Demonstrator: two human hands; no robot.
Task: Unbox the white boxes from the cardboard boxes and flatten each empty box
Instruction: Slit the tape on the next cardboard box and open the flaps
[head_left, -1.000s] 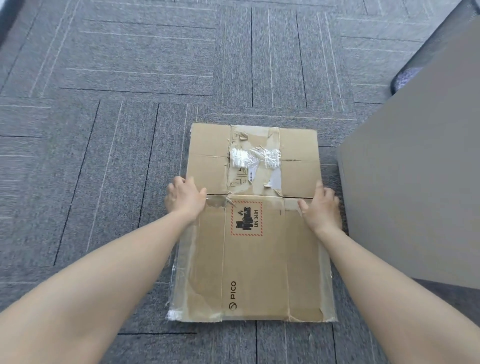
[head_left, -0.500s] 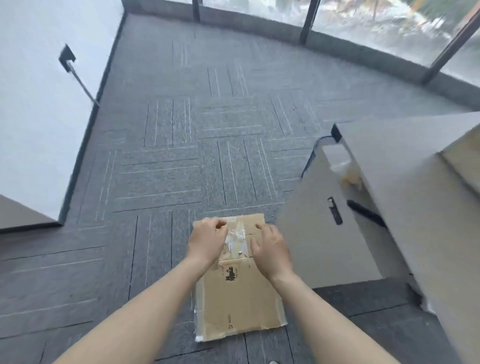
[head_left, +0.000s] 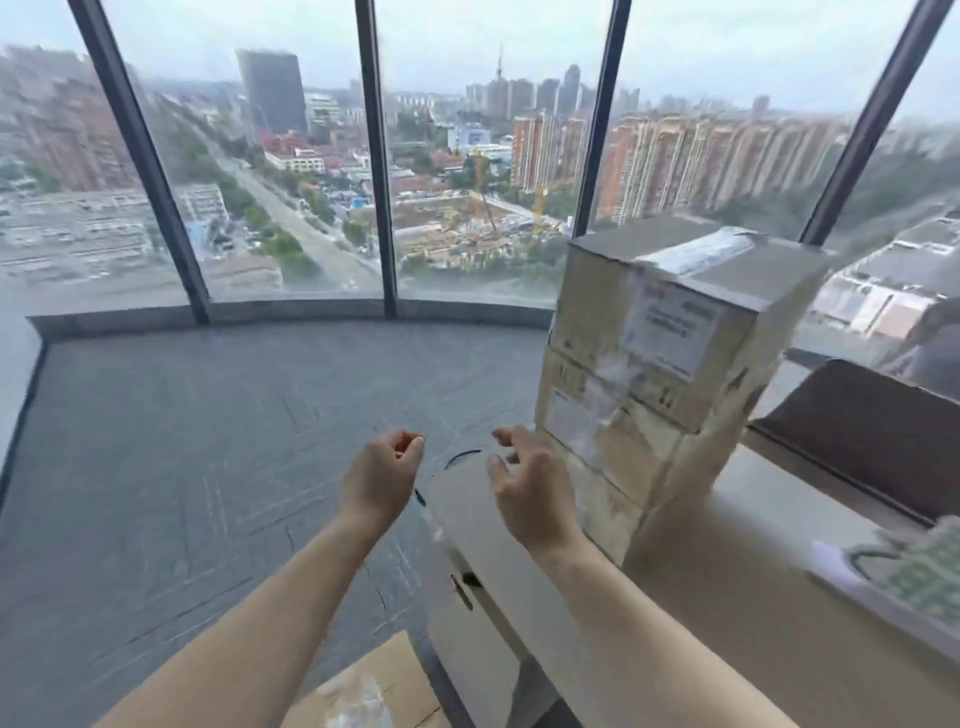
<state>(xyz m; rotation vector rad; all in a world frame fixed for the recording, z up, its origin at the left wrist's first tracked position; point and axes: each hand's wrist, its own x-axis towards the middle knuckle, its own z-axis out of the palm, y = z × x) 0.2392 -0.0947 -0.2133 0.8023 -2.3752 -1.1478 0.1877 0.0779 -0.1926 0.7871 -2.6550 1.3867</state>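
Note:
A stack of taped cardboard boxes (head_left: 670, 374) with white labels stands on a pale table (head_left: 737, 587) at the right. The flattened cardboard box (head_left: 379, 686) lies on the carpet at the bottom edge, partly cut off. My left hand (head_left: 382, 475) hovers in mid-air over the floor with loosely curled fingers, holding nothing. My right hand (head_left: 527, 483) is raised by the table's near corner, fingers spread and relaxed, just short of the stack's lower boxes.
Grey carpet floor (head_left: 182, 441) stretches to a curved wall of tall windows (head_left: 291, 156) with dark frames. A dark open box flap (head_left: 872, 431) and a green-white packet (head_left: 930, 577) lie on the table at the right. A black cable (head_left: 457, 457) loops beside the table corner.
Both hands have let go of the flattened box and risen. The view has swung up from the floor to the windows and the stacked boxes on the table.

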